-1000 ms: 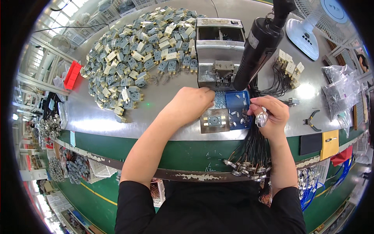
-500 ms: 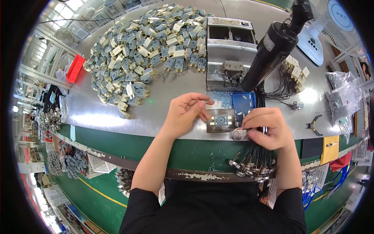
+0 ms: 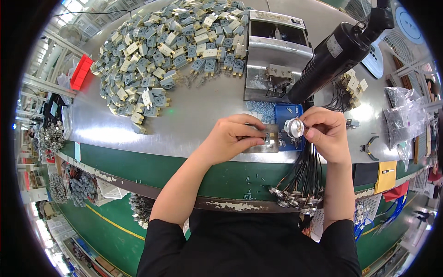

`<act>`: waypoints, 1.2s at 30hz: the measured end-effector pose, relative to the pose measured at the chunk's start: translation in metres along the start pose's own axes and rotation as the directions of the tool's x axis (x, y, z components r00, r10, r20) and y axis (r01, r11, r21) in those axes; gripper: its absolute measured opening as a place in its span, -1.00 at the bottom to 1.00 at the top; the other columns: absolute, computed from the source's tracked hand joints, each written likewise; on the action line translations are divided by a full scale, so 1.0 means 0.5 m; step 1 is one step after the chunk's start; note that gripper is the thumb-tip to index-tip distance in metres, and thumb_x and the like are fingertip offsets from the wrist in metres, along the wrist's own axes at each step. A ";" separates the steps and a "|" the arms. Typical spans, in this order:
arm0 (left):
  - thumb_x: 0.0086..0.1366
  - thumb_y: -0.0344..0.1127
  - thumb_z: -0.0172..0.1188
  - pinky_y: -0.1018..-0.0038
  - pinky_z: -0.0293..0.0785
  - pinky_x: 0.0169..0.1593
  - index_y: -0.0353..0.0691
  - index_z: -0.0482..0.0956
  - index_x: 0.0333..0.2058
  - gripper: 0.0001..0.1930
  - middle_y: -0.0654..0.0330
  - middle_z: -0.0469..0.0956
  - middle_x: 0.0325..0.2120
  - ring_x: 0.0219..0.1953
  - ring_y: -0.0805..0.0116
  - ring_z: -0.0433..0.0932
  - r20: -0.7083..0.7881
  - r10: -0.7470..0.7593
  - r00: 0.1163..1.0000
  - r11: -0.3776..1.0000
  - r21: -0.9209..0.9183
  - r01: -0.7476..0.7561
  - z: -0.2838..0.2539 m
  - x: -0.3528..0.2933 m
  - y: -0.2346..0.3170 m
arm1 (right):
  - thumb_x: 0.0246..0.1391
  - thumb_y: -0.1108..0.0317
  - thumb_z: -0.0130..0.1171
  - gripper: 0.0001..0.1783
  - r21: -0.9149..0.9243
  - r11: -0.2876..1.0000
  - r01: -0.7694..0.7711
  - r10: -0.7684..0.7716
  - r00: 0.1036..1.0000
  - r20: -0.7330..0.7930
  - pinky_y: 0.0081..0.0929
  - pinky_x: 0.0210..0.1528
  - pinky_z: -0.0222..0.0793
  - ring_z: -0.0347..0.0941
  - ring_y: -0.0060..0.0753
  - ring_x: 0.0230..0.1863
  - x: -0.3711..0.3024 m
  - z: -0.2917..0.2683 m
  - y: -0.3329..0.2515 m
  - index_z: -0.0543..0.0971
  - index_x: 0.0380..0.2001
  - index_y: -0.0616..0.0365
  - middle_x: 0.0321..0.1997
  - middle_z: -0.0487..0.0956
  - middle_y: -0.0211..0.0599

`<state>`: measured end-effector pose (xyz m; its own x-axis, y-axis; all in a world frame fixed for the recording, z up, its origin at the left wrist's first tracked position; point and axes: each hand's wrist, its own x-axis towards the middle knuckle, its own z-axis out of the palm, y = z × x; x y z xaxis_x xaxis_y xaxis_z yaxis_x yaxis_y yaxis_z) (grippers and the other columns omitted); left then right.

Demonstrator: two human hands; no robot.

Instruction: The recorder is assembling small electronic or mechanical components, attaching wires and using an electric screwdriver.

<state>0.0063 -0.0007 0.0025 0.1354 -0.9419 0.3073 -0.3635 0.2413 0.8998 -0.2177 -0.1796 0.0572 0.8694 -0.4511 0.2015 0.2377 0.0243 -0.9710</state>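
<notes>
My right hand (image 3: 328, 131) pinches a round silver metal part (image 3: 294, 128) by its edge and holds it up over the small blue tray (image 3: 298, 110). To its left, my left hand (image 3: 234, 137) has its fingers closed on a grey switch-like block (image 3: 268, 137) with brass terminals. That block sits on a flat metal fixture plate (image 3: 264, 149) at the bench's front, mostly hidden by the fingers. Several similar round metal parts (image 3: 297, 199) on black wires hang over the front edge below my right hand. Small metal pieces lie in the blue tray.
A large heap of grey and cream blocks (image 3: 157, 60) covers the bench's back left. Behind my hands are a metal box-shaped machine (image 3: 260, 57), loose screws (image 3: 260, 110) and a black power screwdriver (image 3: 325, 57) slanting down. Pliers (image 3: 369, 148) lie at the right.
My right hand has lifted the round metal part from the bench edge, up and away from me. My left hand has moved right, onto the grey block. The view has shifted slightly.
</notes>
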 end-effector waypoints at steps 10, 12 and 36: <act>0.14 -0.47 0.56 0.56 0.47 -0.34 -0.31 0.76 -0.12 -0.69 0.15 0.73 -0.12 -0.39 0.54 0.56 -0.062 -0.001 0.998 0.999 0.042 0.003 0.008 -0.006 -0.001 | 0.19 0.58 0.37 -0.83 -0.031 0.985 -0.168 0.167 0.986 -0.024 -0.57 -0.13 0.47 0.58 -0.49 -0.15 0.013 0.046 -0.024 0.73 -0.15 0.41 -0.09 0.68 -0.14; 0.14 -0.44 0.57 0.55 0.48 -0.31 -0.31 0.74 -0.06 -0.64 0.14 0.72 -0.08 -0.36 0.53 0.57 -0.090 -0.017 0.996 1.000 0.013 0.018 0.000 -0.006 0.016 | 0.21 0.60 0.35 -0.83 -0.129 0.972 -0.194 0.196 0.981 0.000 -0.60 -0.18 0.46 0.57 -0.55 -0.18 0.015 0.053 -0.021 0.73 -0.13 0.41 -0.10 0.69 -0.20; 0.13 -0.47 0.55 0.20 0.58 0.12 -0.34 0.63 -0.12 -0.64 0.01 0.66 -0.10 0.04 0.01 0.63 -0.061 0.131 0.989 0.966 0.230 -0.114 0.025 -0.003 0.019 | 0.13 0.63 0.32 -0.89 -0.677 0.730 -0.088 0.101 0.995 -0.021 -0.34 -0.28 0.49 0.61 -0.16 -0.35 0.017 0.089 0.007 0.71 -0.25 0.37 -0.33 0.67 -0.07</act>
<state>-0.0089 0.0000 0.0068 0.1427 -0.8862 0.4409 -0.5790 0.2865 0.7633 -0.1901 -0.1438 0.0611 0.8798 -0.4647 0.1000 -0.1964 -0.5469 -0.8138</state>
